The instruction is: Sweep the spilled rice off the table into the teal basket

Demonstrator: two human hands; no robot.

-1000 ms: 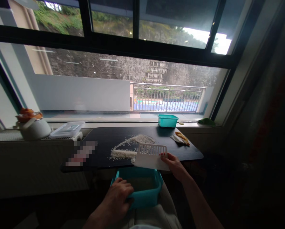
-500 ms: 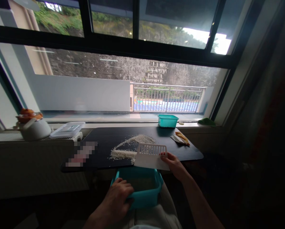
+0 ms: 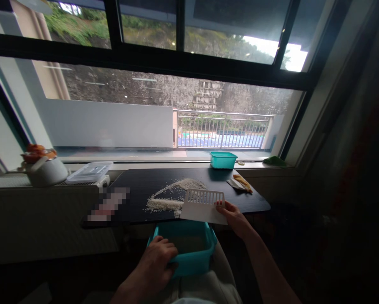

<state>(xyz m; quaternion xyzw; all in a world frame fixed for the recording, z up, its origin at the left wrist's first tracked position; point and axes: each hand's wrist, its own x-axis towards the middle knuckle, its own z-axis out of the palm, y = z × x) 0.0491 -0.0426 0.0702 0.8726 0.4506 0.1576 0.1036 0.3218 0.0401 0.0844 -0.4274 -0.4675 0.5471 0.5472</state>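
My right hand point(image 3: 232, 214) grips the right side of a white slotted plastic plate point(image 3: 200, 211), with a row of slots along its far edge. The plate is tilted over the near edge of the black table point(image 3: 138, 181). White grains that look like rice point(image 3: 165, 205) lie in a curved heap and streak to its left and behind it. My left hand point(image 3: 159, 257) is wrapped round the left rim of a teal plastic tub point(image 3: 194, 264), held at my lap below the table edge. The tub's bottom is dim; its contents are hard to make out.
A second teal tub point(image 3: 223, 160) stands at the table's back edge by the window. A yellow-and-white packet point(image 3: 241, 183) lies at the right. On the left are a clear plastic lid point(image 3: 89, 172), a white pot point(image 3: 48, 172) and a blurred-out flat item point(image 3: 108, 204).
My right hand and the slotted plate have shifted slightly right and up. My left hand and the tub have stayed in place.
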